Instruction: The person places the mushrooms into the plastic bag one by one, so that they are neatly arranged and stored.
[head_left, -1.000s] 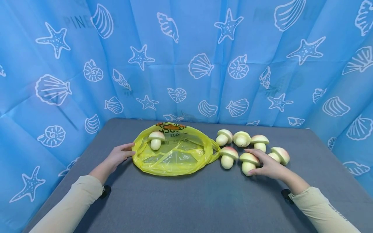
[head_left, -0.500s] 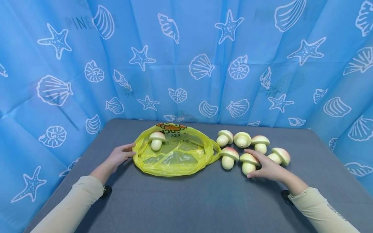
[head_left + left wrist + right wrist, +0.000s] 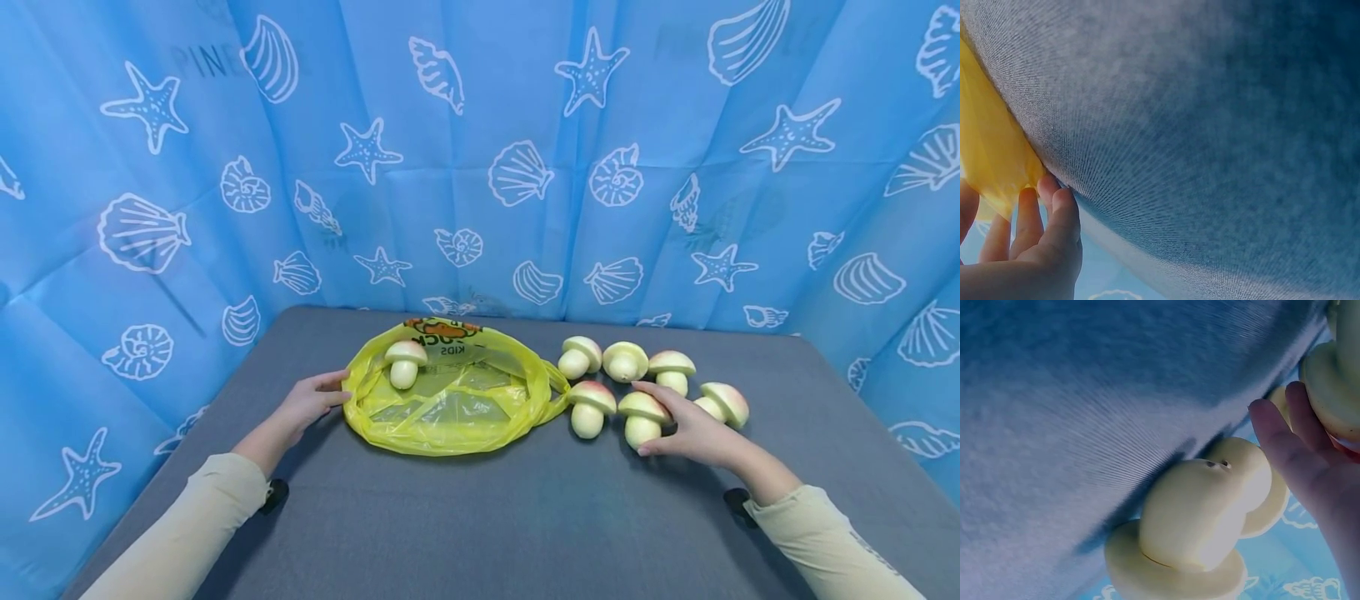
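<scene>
A yellow bag (image 3: pixel 442 443) is lying with its mouth gaping on the left of the table, and one mushroom (image 3: pixel 403 374) is sitting inside on its left side. The word "KIDS" is showing backward on the bag's far wall, under bigger letters that seem to be spelling "UCK" and an orange picture. The left hand (image 3: pixel 307 404) is touching the bag's left edge with its fingertips; I cannot tell if they are pinching it. On the right, the right hand (image 3: pixel 693 429) is holding a near mushroom (image 3: pixel 642 431) between thumb and fingers, and five other mushrooms (image 3: pixel 592 410) are lying around it. A dark grey cloth is covering the table (image 3: pixel 465 533). Behind, a blue curtain (image 3: pixel 480 100) with white shells and starfish is hanging, faint letters "PINE" showing on its left.
</scene>
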Available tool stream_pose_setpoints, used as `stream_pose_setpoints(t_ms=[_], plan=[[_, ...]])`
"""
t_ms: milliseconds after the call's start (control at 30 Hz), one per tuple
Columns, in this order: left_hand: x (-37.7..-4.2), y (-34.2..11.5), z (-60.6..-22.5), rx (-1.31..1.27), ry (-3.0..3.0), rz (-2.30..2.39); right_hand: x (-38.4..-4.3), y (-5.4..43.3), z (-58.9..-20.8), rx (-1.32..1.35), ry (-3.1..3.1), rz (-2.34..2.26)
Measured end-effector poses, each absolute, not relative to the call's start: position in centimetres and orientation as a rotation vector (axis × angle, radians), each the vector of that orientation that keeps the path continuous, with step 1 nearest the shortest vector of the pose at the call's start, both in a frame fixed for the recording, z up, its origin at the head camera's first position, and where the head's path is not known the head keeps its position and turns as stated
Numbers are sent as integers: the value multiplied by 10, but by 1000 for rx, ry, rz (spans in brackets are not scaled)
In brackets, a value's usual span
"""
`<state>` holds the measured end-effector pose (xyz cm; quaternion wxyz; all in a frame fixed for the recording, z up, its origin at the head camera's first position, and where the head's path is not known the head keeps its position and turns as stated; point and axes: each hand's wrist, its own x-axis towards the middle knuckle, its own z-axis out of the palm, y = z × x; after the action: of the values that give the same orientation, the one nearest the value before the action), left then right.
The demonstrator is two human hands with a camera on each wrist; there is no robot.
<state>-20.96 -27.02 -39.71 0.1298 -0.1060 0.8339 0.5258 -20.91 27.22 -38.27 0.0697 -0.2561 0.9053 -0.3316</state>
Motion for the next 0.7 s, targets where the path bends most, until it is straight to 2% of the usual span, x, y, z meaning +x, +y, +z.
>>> stream_pose_setpoints(t_ms=[700], plan=[[-211, -270, -397, -326, 2405, 1539, -207, 267, -357, -783, 2706, -1056]])
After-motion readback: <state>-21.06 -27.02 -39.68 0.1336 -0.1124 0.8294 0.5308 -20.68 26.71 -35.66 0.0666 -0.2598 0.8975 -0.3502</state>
